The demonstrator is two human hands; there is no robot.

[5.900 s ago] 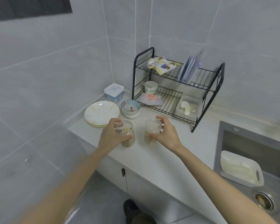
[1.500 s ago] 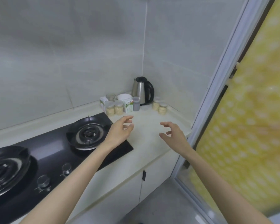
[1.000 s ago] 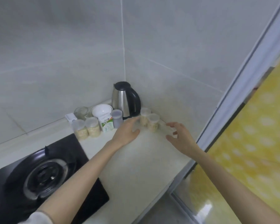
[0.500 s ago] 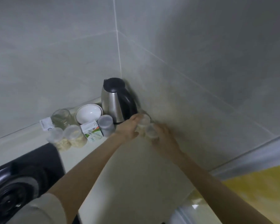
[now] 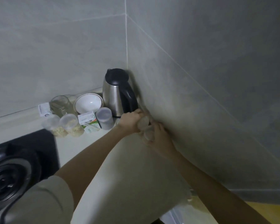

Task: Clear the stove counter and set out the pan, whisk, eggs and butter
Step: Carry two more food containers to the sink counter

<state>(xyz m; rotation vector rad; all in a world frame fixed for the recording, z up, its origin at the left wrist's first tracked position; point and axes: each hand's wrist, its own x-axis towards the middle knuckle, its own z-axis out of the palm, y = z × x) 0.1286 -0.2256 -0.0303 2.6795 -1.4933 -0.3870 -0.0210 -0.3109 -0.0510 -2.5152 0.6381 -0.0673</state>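
Two small clear lidded jars stand against the right wall beside the kettle. My left hand (image 5: 131, 121) grips the farther jar (image 5: 143, 122). My right hand (image 5: 160, 138) grips the nearer jar (image 5: 149, 135). Both jars are mostly hidden by my fingers. The pale stove counter (image 5: 120, 159) stretches toward me beneath my arms. No pan, whisk, eggs or butter are in view.
A steel kettle (image 5: 118, 94) fills the corner. Left of it stand a white bowl (image 5: 88, 103), a grey cup (image 5: 104, 118), a small carton (image 5: 88, 121), two grain jars (image 5: 70, 125), and a glass jar (image 5: 60, 105). The black gas stove (image 5: 18, 162) lies at the left.
After setting two jars by the dish rack, I turned to the stove counter. Both hands reached into the corner and closed round the two jars by the kettle.
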